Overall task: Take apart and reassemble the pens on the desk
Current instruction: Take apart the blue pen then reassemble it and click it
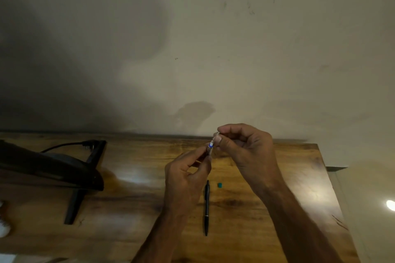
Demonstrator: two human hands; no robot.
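Observation:
Above the wooden desk [136, 203], my left hand [184, 181] pinches the barrel of a small pen [210, 147] with a blue and white band near its top. My right hand [245, 147] pinches the pale upper end of that same pen between thumb and forefinger. Most of the barrel is hidden by my fingers. A black pen [206, 207] lies on the desk below my hands, pointing towards me. A small teal piece [220, 185] rests on the desk just right of the black pen's far end.
A black monitor [49, 168] on a stand with a cable plugged in occupies the desk's left side. A beige wall rises right behind the desk. The desk's right edge [333, 188] runs close to my right forearm.

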